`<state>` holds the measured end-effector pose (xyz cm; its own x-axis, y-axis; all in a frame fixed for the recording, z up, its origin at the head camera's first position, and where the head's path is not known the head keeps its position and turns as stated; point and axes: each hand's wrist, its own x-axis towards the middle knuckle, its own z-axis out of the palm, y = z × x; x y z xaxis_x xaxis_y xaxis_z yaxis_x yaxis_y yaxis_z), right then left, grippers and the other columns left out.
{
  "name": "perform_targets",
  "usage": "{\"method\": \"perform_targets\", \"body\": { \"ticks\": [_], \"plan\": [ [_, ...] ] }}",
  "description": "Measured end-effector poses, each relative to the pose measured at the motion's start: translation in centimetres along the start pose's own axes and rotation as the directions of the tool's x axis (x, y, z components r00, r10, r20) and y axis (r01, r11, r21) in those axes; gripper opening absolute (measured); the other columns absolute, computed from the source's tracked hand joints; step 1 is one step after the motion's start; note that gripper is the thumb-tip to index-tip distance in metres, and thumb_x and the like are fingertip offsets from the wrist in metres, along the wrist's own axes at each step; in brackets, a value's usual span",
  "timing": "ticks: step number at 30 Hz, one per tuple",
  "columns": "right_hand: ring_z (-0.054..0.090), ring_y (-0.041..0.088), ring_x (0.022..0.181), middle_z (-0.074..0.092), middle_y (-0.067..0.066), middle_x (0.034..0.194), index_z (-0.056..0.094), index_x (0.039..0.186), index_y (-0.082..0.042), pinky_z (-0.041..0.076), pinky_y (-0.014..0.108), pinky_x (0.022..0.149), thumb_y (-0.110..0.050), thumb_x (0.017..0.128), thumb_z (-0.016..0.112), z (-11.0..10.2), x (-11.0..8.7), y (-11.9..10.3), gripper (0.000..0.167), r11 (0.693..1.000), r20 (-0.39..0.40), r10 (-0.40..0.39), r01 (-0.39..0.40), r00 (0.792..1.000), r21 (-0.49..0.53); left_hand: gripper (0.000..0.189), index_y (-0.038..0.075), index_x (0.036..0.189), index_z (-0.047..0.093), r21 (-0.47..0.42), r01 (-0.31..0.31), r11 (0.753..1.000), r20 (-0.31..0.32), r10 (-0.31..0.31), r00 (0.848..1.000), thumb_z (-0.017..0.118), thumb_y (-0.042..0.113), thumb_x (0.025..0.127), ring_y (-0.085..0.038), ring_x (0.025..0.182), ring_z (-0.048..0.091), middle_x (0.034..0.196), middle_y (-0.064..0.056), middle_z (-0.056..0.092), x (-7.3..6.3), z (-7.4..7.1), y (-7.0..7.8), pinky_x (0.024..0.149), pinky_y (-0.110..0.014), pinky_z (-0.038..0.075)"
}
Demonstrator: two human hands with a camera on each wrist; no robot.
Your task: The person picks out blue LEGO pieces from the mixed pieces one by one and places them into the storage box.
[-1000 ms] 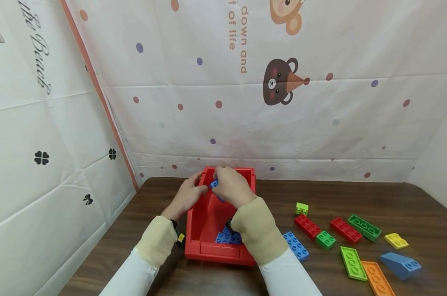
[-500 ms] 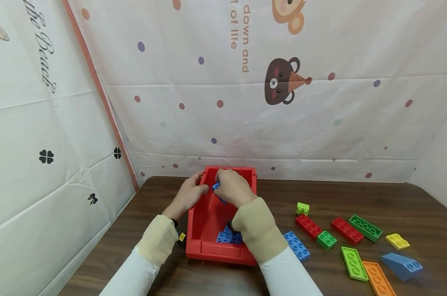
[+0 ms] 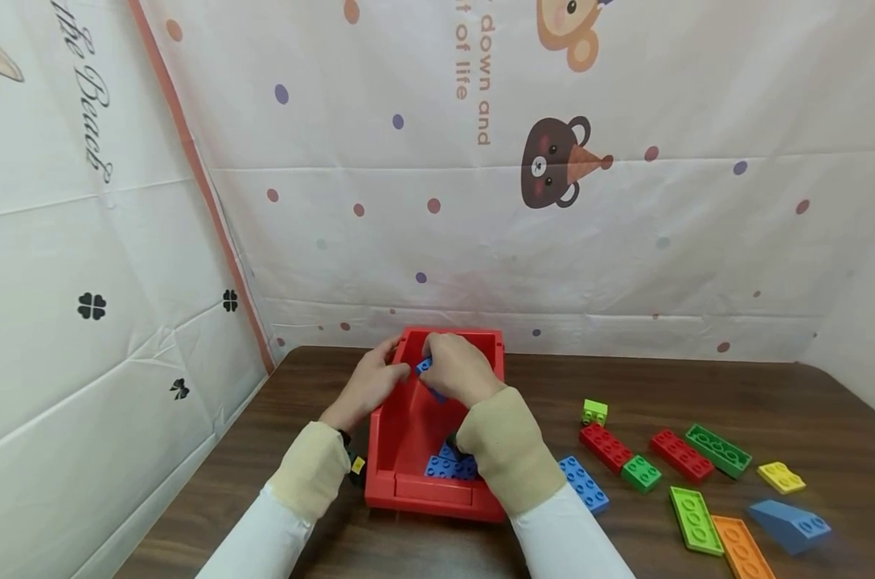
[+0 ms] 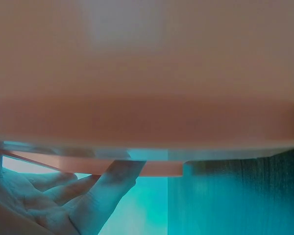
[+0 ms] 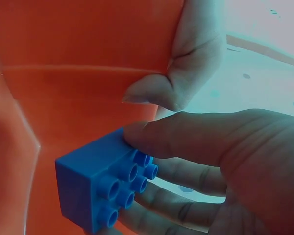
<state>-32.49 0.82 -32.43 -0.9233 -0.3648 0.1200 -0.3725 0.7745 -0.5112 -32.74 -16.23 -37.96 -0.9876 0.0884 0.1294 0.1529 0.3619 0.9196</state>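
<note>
A red plastic bin stands on the table, its front wall towards me. My left hand grips the bin's far left rim, with the thumb hooked over the edge onto the inside; its fingers are partly hidden behind the wall. Over the far part of the bin, my right hand pinches a blue toy building brick between thumb and fingers, the studs facing the palm side in the right wrist view. Several more blue bricks lie at the bin's near right corner, partly covered by the right sleeve.
Right of the bin lie a blue brick, red bricks, a green brick, a lime plate, an orange plate, a blue sloped brick and a yellow piece. A printed cloth hangs behind the table.
</note>
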Motion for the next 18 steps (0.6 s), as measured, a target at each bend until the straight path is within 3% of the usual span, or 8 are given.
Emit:
{"method": "perform_targets", "body": {
  "ticks": [4,11,18],
  "plan": [
    [0.066,0.022,0.08,0.067,0.008,0.096,0.069,0.117,-0.003,0.063,0.038,0.076,-0.011,0.092,0.081,-0.4,0.2,0.1,0.029,1.0,0.013,-0.005,0.005,1.0,0.029,0.067,0.009,0.163,0.039,0.0,-0.004,1.0,0.002,0.004,1.0,0.055,0.008,0.098,-0.045,0.105,0.07,0.133,-0.02,0.062,-0.2,0.0,0.1,0.079,-0.046,0.065],
    [0.067,0.024,0.085,0.069,0.009,0.102,0.068,0.121,-0.004,0.065,0.041,0.078,-0.011,0.091,0.082,-0.9,0.4,0.2,0.034,0.999,0.022,-0.022,0.021,1.0,0.046,0.066,0.009,0.162,0.04,0.01,-0.025,1.0,-0.003,0.025,1.0,0.055,0.007,0.098,-0.046,0.105,0.07,0.132,-0.02,0.063,-0.1,0.0,0.0,0.082,-0.052,0.064],
    [0.067,0.023,0.083,0.068,0.009,0.102,0.068,0.121,-0.004,0.064,0.038,0.077,-0.011,0.094,0.079,-1.2,0.8,0.3,0.03,0.997,0.04,-0.04,0.038,0.998,0.062,0.066,0.011,0.162,0.041,-0.014,0.007,1.0,-0.006,-0.007,1.0,0.057,0.008,0.098,-0.046,0.108,0.069,0.133,-0.018,0.062,-0.1,0.1,-0.1,0.085,-0.055,0.063]
  ]
}}
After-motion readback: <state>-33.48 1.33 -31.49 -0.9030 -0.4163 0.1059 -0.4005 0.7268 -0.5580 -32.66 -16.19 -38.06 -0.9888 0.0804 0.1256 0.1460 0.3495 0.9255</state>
